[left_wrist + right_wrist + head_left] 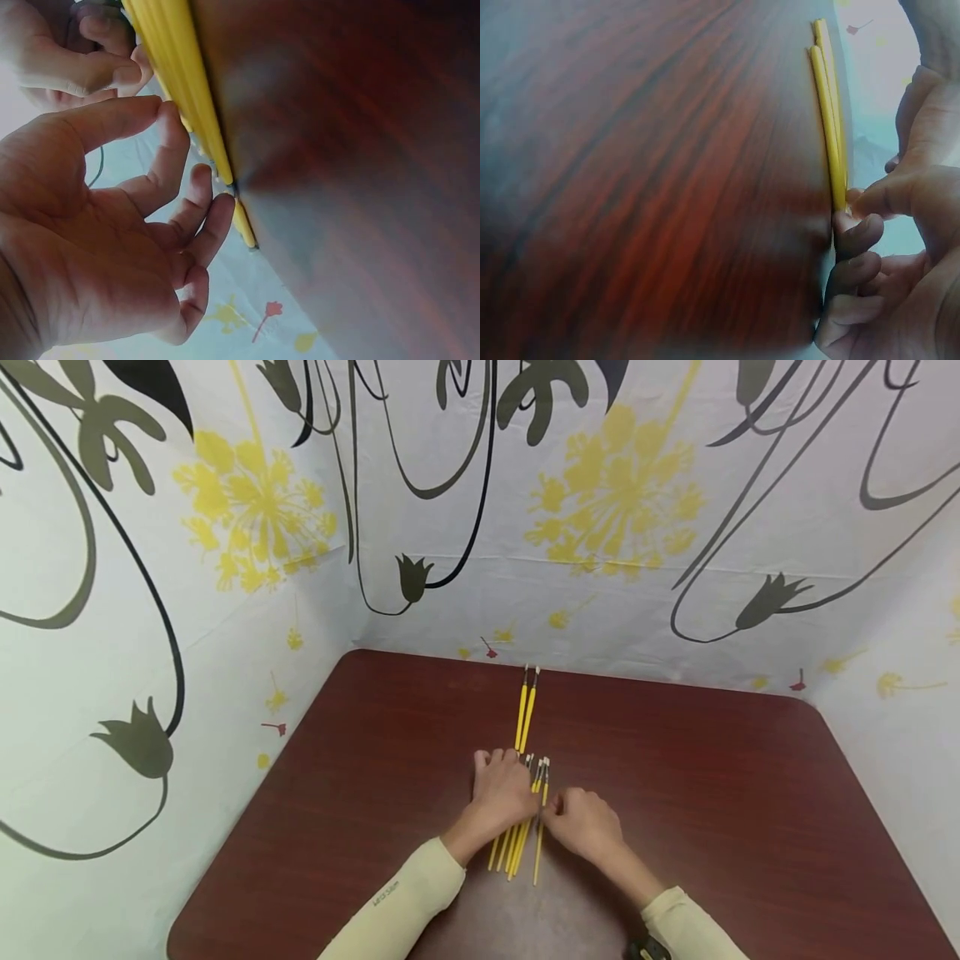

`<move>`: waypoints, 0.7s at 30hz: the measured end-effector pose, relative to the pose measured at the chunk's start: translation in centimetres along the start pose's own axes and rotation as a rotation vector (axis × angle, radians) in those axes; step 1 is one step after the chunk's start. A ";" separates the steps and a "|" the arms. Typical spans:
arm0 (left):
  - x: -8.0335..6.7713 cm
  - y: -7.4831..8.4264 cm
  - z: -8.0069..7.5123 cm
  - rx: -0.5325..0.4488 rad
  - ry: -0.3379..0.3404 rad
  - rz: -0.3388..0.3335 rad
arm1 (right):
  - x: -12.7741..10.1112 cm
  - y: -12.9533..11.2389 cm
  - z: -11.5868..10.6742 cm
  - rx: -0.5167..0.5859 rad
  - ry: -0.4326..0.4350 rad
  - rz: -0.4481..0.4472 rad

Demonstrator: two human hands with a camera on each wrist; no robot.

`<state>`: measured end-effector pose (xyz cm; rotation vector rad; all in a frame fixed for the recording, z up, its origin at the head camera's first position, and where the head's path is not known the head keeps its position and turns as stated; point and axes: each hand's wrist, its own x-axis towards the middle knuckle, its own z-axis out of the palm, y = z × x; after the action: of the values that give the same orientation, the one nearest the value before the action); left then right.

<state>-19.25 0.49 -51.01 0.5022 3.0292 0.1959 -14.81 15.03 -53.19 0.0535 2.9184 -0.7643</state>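
Observation:
Several yellow paint brushes [512, 853] lie side by side on the dark red table [712, 810]. My left hand [501, 795] rests flat on top of them, its fingertips [217, 206] touching the yellow handles [184, 82]. A single yellow brush [538, 856] lies just to the right of the bundle. My right hand [553, 814] pinches that brush between thumb and forefinger, and the pinch shows on the yellow handle [829, 120] in the right wrist view. Two more yellow brushes [527, 710] lie together farther back, beyond both hands.
Walls of white cloth with black and yellow flower prints [615, 502] close in the table on the left, back and right. The table's rounded far corners [813, 706] sit against the cloth. Both sleeves [405, 902] are pale.

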 end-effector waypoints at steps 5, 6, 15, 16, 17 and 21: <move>0.1 -0.3 -0.5 -0.017 -0.006 0.013 | 0.0 0.3 0.0 0.031 -0.012 -0.027; 0.1 -0.4 -0.6 -0.019 -0.007 0.013 | 0.1 0.4 0.0 0.038 -0.012 -0.038; 0.3 -1.8 -1.0 -0.095 0.028 0.039 | 0.4 1.9 -0.8 0.138 0.027 -0.124; 0.3 -2.1 -1.0 -0.108 0.034 0.041 | 0.4 2.1 -1.0 0.153 0.019 -0.127; 0.3 -2.3 -1.0 -0.125 0.040 0.044 | 0.3 2.3 -1.2 0.167 0.010 -0.130; 0.6 -3.4 -0.9 -0.180 0.082 0.062 | 0.3 3.2 -2.1 0.133 0.055 -0.171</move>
<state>-20.99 -2.60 -50.57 0.5869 3.0359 0.4991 -15.11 18.91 -52.96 -0.1678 2.9482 -0.9976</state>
